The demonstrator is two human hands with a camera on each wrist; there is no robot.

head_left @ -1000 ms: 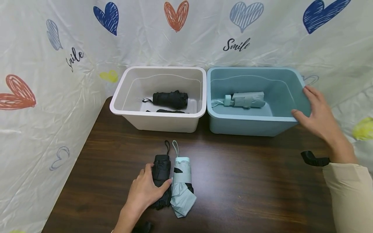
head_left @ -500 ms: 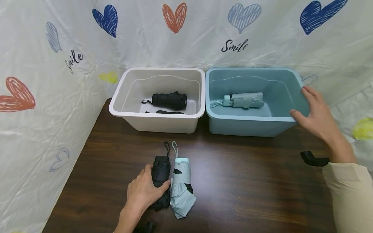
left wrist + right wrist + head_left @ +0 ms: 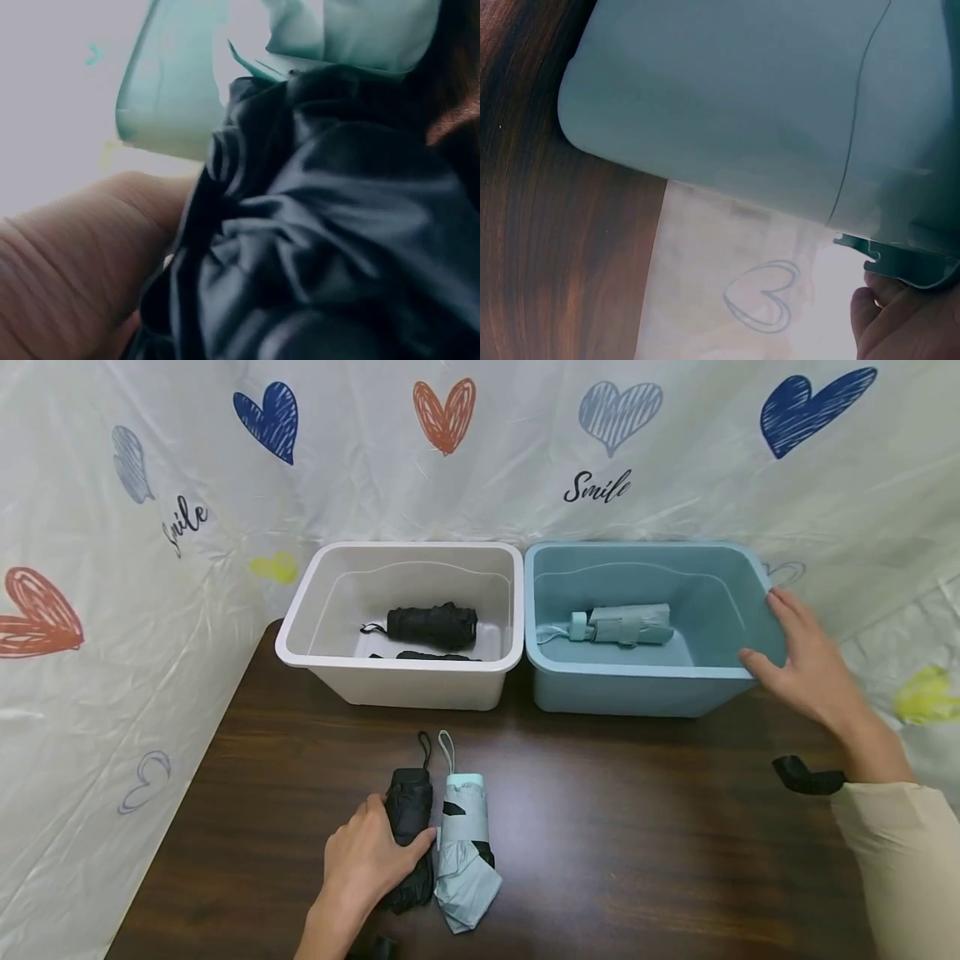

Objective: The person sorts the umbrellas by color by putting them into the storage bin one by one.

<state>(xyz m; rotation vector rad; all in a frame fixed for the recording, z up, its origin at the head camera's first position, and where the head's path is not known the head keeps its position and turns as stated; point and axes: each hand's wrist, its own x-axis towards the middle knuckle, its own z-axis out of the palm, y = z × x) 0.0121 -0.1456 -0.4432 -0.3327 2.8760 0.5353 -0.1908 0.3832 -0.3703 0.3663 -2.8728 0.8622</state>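
On the wooden table, my left hand (image 3: 367,856) grips a folded black umbrella (image 3: 408,806), thumb along its right side and fingers along its left. Close beside it lies a folded pale blue umbrella (image 3: 465,827), its wrist loop pointing toward the bins. Dark wrinkled fabric of the black umbrella (image 3: 322,210) fills much of the left wrist view, with the thumb (image 3: 97,255) against it. My right hand (image 3: 806,664) holds the right rim of a blue bin (image 3: 615,693); in the right wrist view its fingers (image 3: 877,307) curl under the rim.
Left of the blue bin stands a white bin (image 3: 405,685) with a black umbrella (image 3: 433,627) and another dark item (image 3: 435,656) partly hidden by its front wall. A pale blue umbrella (image 3: 633,624) lies in the blue bin. A heart-printed sheet (image 3: 360,460) hangs behind.
The head view has shifted slightly, so everything sits a little lower and further left. Both hands keep their places on the black umbrella and the blue bin.
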